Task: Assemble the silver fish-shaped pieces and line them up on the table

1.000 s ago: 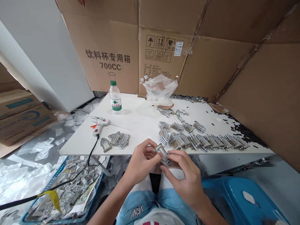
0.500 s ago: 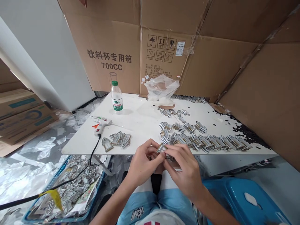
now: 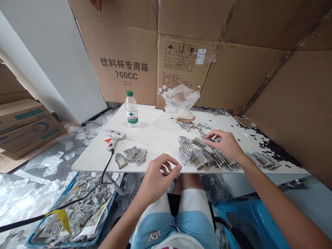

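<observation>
My left hand (image 3: 159,176) hovers at the table's front edge with fingers loosely curled and apart, nothing in it. My right hand (image 3: 225,143) is over the rows of pieces, thumb and index finger closing around a small metal frame piece (image 3: 209,139); its fingers partly hide it. Below the right hand, a front row of arch-shaped metal frame pieces (image 3: 198,158) lies overlapped on the table. A shorter row of the same pieces (image 3: 184,140) sits behind it, and a few loose ones (image 3: 184,125) lie farther back.
A white glue gun (image 3: 114,141) with a cord lies on the left of the table (image 3: 155,135), near a small group of frame pieces (image 3: 131,155). A bottle (image 3: 131,112) and plastic bag (image 3: 180,100) stand behind. Black bits (image 3: 275,152) are scattered right. A blue basket (image 3: 62,193) is on the floor.
Both hands were together on one metal frame piece over my lap. They have parted: my right hand moved forward and right to the rows, while my left hand stayed near the edge, now without a piece.
</observation>
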Demonstrator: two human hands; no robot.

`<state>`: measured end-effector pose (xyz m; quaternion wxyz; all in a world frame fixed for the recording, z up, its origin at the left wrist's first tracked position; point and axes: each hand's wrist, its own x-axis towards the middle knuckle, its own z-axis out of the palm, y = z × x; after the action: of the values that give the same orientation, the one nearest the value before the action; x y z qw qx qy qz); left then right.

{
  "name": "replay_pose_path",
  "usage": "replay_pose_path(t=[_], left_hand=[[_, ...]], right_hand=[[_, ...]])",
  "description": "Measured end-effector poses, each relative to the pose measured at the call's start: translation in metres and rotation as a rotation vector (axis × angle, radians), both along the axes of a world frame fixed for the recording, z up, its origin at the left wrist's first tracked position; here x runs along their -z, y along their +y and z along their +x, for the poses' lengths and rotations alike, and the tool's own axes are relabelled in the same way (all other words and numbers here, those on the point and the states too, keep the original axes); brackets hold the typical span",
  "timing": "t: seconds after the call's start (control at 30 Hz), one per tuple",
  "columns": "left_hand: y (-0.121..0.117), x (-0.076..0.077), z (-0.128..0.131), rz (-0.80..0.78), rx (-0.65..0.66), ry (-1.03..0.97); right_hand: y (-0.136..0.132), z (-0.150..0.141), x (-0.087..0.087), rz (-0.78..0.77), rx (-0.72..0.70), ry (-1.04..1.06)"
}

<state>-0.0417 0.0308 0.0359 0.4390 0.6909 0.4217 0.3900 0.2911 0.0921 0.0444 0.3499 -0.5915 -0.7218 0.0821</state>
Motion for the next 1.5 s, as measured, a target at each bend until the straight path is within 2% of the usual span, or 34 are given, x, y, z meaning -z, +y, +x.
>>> replay_pose_path(t=[0.1,0.2,0.3,0.4,0.73,1.0,1.17,1.3,1.5], left_hand=[[0.005,0.010,0.003,0.111,-0.072,0.116],[0.010,0.023,0.005,0.233,-0.110,0.326],[0.014,0.034,0.007,0.318,-0.072,0.565],[0.016,0.039,0.008,0.330,-0.019,0.677],[0.019,0.046,0.007,0.319,0.013,0.726],[0.019,0.049,0.006,0.308,0.021,0.751],[0.019,0.047,0.007,0.313,0.043,0.787],[0.021,0.044,0.008,0.355,0.103,0.851],[0.026,0.046,0.003,0.469,0.126,0.861]], right_hand=[[0.030,0.015,0.018,-0.107,-0.030,-0.095],[0.049,0.020,0.033,-0.161,-0.032,-0.165],[0.058,0.020,0.041,-0.175,-0.027,-0.184],[0.063,0.021,0.045,-0.187,-0.020,-0.209],[0.070,0.025,0.053,-0.193,-0.020,-0.272],[0.071,0.026,0.051,-0.174,-0.003,-0.217],[0.099,0.050,0.048,-0.141,0.150,-0.191],[0.128,0.066,0.054,-0.229,0.218,-0.251],[0.154,0.066,0.070,-0.351,0.257,-0.356]])
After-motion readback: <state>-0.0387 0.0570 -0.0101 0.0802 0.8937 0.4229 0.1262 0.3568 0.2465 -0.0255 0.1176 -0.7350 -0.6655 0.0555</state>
